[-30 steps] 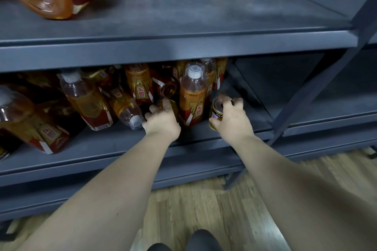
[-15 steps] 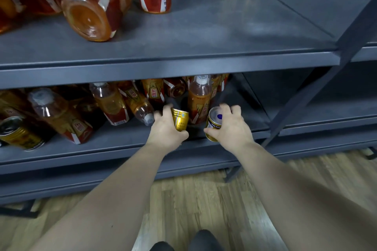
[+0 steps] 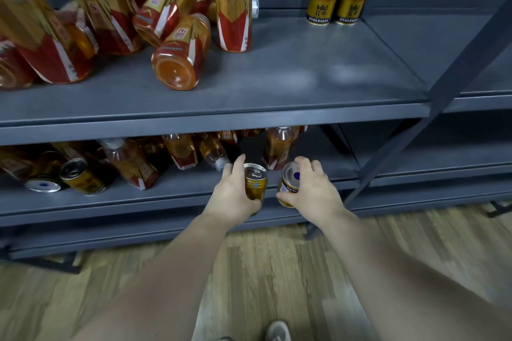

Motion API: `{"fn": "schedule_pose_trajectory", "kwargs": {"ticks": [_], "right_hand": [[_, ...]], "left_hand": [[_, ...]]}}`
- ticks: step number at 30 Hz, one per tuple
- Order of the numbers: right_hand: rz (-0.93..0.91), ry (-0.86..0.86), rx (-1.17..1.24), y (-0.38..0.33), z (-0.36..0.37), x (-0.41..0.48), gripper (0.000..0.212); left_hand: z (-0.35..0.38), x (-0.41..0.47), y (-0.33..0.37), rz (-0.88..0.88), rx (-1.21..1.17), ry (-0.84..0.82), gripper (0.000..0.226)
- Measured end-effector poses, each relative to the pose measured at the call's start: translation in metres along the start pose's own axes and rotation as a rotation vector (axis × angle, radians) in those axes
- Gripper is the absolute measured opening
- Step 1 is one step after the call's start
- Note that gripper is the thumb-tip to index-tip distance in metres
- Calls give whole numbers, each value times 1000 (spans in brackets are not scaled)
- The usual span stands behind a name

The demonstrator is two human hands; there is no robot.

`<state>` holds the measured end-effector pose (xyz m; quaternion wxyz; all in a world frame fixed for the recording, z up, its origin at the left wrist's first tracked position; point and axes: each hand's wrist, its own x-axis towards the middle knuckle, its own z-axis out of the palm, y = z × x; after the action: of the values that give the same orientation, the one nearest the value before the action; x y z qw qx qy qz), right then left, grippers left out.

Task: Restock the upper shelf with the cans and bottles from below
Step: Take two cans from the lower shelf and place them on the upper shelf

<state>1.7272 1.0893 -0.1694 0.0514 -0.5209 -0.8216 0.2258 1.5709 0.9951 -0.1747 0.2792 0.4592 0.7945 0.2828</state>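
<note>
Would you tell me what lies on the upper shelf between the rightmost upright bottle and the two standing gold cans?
In the head view, mostly bare upper shelf; only a white cap pokes out beside the upright bottle.

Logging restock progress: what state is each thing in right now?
Left hand, grips left can.
Left can, held, tab end up.
Right hand, grips right can.
Right can, held, bottom end up.
Upper-shelf can pair, upright.
Front upper-shelf bottle, lying down.
Lower-shelf cans, lying down.

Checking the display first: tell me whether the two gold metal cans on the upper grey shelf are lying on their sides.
No, both gold metal cans stand upright side by side on the upper grey shelf.
</note>
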Motion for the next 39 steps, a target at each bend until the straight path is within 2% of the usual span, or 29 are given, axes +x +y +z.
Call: {"fn": "schedule_pose_trajectory", "kwargs": {"ticks": [3, 10, 22, 26, 29, 39], "right_hand": [[2, -1, -26, -7, -13, -11, 86], [-34, 64, -14, -17, -58, -29, 82], [-80, 250, 19, -48, -146, -32, 87], [-59, 287, 79, -60, -159, -25, 95], [-49, 306, 108, -66, -163, -14, 93], [-158, 262, 75, -80, -183, 56, 92]], "left_hand": [[-9, -13, 7, 32, 51, -20, 90], [-35, -25, 41, 144, -14, 9, 73], [-92, -24, 102, 320, -11, 91, 86], [-108, -19, 110, 317, -34, 154, 89], [-117, -12, 112, 311, -66, 198, 86], [-136, 36, 135, 205, -158, 299, 88]]}}
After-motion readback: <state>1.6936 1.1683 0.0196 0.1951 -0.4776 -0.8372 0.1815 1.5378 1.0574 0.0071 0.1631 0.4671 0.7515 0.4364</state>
